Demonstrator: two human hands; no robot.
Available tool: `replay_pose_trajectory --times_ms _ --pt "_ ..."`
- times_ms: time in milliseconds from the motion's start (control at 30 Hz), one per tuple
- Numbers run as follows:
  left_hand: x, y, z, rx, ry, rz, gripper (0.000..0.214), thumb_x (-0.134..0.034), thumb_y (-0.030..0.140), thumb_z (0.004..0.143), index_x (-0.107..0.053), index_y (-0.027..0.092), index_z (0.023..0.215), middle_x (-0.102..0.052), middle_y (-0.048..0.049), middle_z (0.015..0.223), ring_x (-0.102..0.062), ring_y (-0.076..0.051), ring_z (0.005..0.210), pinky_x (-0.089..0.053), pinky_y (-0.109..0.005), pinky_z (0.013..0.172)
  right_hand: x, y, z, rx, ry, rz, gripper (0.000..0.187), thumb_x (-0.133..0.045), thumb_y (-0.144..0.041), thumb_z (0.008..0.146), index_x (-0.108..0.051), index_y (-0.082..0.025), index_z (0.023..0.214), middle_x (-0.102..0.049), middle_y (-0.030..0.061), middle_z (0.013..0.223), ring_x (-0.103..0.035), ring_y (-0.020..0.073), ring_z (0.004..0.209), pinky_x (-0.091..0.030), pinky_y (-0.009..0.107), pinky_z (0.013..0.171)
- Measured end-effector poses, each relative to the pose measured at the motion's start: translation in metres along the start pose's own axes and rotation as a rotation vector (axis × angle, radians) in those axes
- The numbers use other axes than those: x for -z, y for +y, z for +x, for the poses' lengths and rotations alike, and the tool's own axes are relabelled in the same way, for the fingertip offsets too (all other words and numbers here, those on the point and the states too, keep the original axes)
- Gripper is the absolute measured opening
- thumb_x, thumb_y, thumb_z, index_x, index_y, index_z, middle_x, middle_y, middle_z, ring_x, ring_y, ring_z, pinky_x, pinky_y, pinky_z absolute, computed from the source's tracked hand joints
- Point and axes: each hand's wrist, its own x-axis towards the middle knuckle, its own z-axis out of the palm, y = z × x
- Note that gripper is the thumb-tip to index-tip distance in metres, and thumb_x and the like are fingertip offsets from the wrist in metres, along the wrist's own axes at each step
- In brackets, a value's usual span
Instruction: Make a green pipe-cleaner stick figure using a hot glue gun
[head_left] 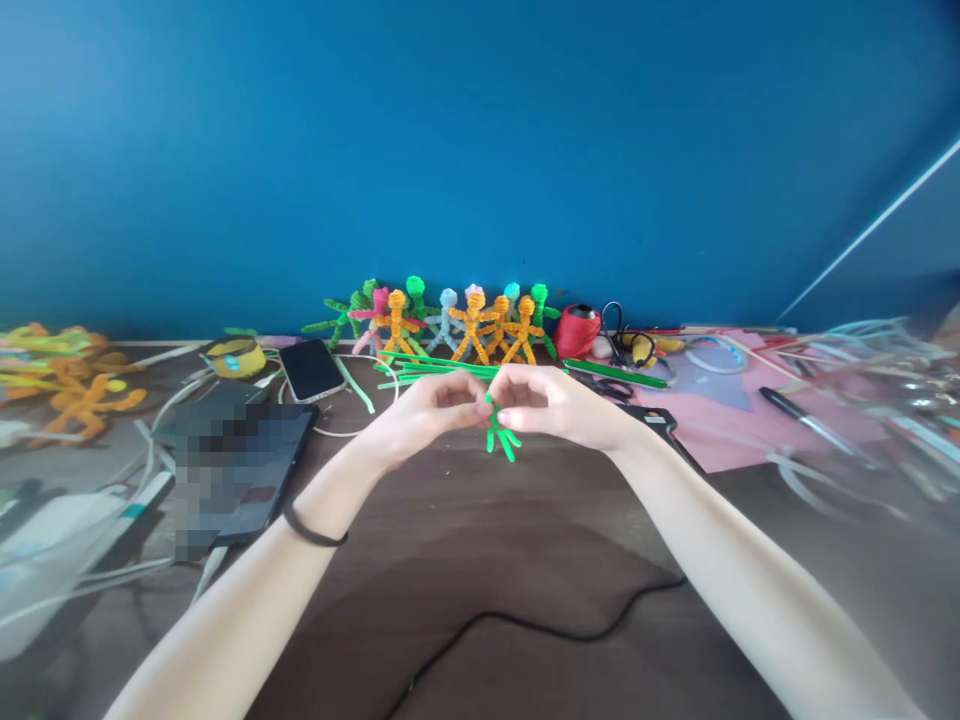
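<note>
Between my two hands is a small bright green pipe-cleaner figure [502, 438], its thin limbs hanging below my fingertips. My left hand [442, 405] pinches it from the left side with thumb and forefinger. From the right, the fingers of my right hand [544, 400] are closed on the same figure. Its upper part is hidden by my fingers. Just behind my hands lie several loose green pipe cleaners [405, 370]. Farther back, a row of finished-looking pipe-cleaner figures [472, 325] in orange, green, pink and blue leans against the blue wall.
To the left are a phone [311, 370], a dark tablet [247, 480], a yellow tape roll [234, 356], white cables and orange pipe-cleaner pieces [86, 400]. On the right are a red spool [577, 332], pink paper [727, 420] and a black pen [810, 422]. A black cable [525, 626] crosses the table's front.
</note>
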Motion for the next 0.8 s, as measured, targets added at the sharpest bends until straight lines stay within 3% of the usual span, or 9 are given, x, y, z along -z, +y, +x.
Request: replay_pose_trajectory --times_ms 167,400,567,800 --pt "-0.003 0.003 -0.001 0.02 0.01 0.114 0.018 -0.062 0.031 0.073 -0.053 0.016 0.069 -0.053 0.0033 0.067 -0.048 -0.01 0.066 -0.036 -0.024 0.062 0.0 0.004 0.001 -0.017 0.002 0.002 0.01 -0.058 -0.022 0.072 -0.05 -0.016 0.075 -0.052 -0.0023 0.067 -0.047 0.0086 0.059 -0.038 0.023 0.057" --pt "-0.003 0.01 -0.002 -0.03 0.135 0.432 0.015 -0.059 0.03 0.075 -0.052 0.017 0.072 -0.047 0.0033 0.069 -0.042 -0.01 0.064 -0.033 -0.024 0.058 0.001 0.006 0.002 -0.011 0.062 -0.072 0.012 -0.059 -0.027 0.077 -0.055 -0.016 0.077 -0.056 0.0001 0.071 -0.049 0.0102 0.065 -0.039 0.024 0.061" --pt "-0.005 0.013 -0.005 -0.029 0.038 0.375 0.018 -0.057 0.034 0.077 -0.05 0.018 0.074 -0.046 0.0037 0.068 -0.041 -0.009 0.061 -0.032 -0.023 0.055 0.006 0.0 -0.001 0.003 -0.028 0.024 0.011 -0.06 -0.024 0.076 -0.053 -0.016 0.077 -0.054 -0.0011 0.071 -0.048 0.0089 0.064 -0.039 0.023 0.06" --pt "-0.006 0.009 -0.005 -0.051 0.058 0.496 0.01 -0.056 0.023 0.075 -0.05 0.017 0.071 -0.048 0.0024 0.074 -0.047 -0.011 0.069 -0.037 -0.024 0.062 0.004 0.005 0.0 0.012 -0.058 -0.077 0.018 -0.063 -0.023 0.072 -0.046 -0.017 0.074 -0.045 -0.0047 0.066 -0.041 0.0076 0.059 -0.035 0.022 0.055"
